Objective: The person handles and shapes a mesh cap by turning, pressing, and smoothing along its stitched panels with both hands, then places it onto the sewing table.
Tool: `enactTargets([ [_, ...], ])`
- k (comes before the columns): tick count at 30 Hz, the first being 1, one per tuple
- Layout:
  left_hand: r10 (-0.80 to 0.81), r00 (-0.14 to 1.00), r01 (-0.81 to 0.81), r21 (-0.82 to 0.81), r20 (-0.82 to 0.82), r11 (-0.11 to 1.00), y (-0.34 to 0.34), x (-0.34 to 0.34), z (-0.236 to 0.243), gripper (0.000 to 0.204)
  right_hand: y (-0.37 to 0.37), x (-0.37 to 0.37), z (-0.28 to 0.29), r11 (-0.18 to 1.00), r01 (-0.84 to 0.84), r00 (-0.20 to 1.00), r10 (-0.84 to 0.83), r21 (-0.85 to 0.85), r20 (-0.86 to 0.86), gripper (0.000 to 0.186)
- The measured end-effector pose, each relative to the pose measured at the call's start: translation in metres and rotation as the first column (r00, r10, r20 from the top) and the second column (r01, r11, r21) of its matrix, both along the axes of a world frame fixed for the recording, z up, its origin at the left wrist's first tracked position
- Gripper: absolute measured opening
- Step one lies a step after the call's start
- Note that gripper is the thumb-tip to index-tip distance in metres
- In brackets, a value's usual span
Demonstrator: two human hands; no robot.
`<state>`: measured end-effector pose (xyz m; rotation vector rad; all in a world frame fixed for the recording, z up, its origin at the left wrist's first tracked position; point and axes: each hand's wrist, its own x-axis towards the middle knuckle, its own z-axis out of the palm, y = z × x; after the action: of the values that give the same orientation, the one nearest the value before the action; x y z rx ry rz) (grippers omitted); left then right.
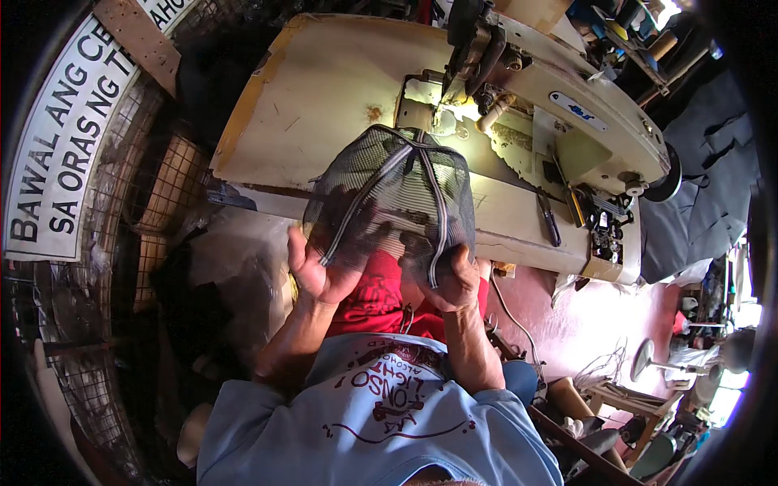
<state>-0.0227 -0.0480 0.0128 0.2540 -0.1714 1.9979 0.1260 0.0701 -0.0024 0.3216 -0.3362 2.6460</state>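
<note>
A dark mesh cap crown (pixel 377 194), with black-and-white striped tape along its seams, spreads between my hands in front of the sewing machine (pixel 567 89). My left hand (pixel 324 275) supports its left side, fingers inside and showing through the mesh, thumb raised outside. On the right, my right hand (pixel 455 285) grips the near edge, with the thumb outside and the fingers partly hidden under the cloth. The crown's far tip, where the tapes meet, lies at the lit needle area (pixel 433 117). Whether the needle touches it I cannot tell.
The worn cream machine table (pixel 332 97) reaches far left. On its right side lie a dark slim tool (pixel 549 219) and a thread-winding mechanism (pixel 606 231). Wire mesh racks (pixel 146 194) stand at left under a white sign (pixel 69 146). A fan (pixel 644 360) is at right.
</note>
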Motion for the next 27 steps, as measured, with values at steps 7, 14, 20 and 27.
enactTargets([
  [7, 0.052, 0.967, -0.129, -0.304, -0.248, 0.944, 0.008, 0.011, 0.013, 0.047, 0.005, 0.006, -0.007, 0.662, 0.147, 0.947, -0.308, 0.735, 0.089, 0.056],
  [14, -0.031, 0.999, 0.027, -0.271, -0.013, 0.962, 0.0, -0.009, 0.015, 0.029, -0.008, -0.008, -0.043, 0.261, 0.057, 0.539, -0.821, 0.964, 0.191, 0.048],
  [20, -0.043, 0.996, 0.012, -0.349, -0.082, 0.937, -0.002, -0.018, 0.009, 0.024, 0.014, -0.069, 0.04, 0.027, -0.234, 0.449, -0.884, 0.972, 0.132, 0.023],
  [27, 0.224, 0.933, -0.355, -0.616, -0.282, 0.703, 0.012, -0.015, 0.03, 0.016, -0.005, -0.073, 0.07, -0.573, -0.507, 0.399, -0.818, 0.643, -0.415, 0.029],
])
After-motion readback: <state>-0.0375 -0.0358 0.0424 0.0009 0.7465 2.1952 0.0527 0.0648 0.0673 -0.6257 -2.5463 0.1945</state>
